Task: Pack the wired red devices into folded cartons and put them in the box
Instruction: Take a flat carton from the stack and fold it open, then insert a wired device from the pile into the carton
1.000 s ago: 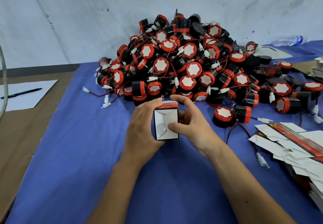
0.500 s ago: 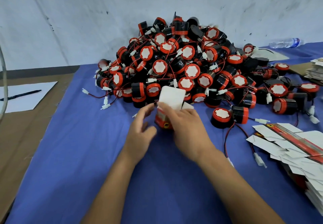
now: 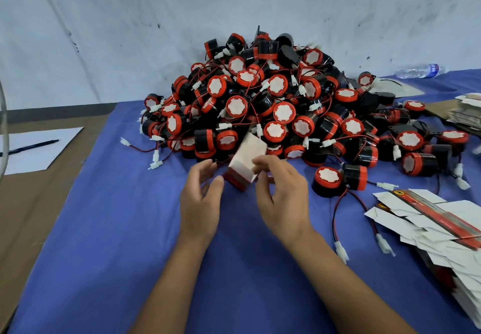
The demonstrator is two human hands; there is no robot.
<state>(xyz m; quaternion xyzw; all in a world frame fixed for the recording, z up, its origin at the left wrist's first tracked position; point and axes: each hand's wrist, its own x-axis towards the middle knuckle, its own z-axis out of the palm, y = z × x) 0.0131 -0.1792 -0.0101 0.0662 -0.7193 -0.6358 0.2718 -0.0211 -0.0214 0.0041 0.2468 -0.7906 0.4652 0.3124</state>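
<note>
A folded white carton [image 3: 246, 157] with a red lower band stands tilted on the blue cloth [image 3: 117, 229], blurred by motion. My right hand [image 3: 279, 195] pinches its right side between forefinger and thumb. My left hand [image 3: 201, 198] hovers just left of it with relaxed fingers, the thumb tip close to the red band. Behind them rises a big pile of wired red-and-black devices [image 3: 276, 104]. Two loose devices [image 3: 338, 178] lie just right of my right hand, their red wires trailing toward me. No packing box is in view.
A fanned stack of flat unfolded cartons [image 3: 429, 221] lies at the right edge, with another stack [image 3: 468, 111] farther back. A water bottle [image 3: 417, 70] lies by the wall. At the left, a pen [image 3: 31, 146] rests on white paper [image 3: 39, 156].
The carton went from upright in both hands to tipped on the cloth. My left hand has let go and drawn back; my right hand still holds it.
</note>
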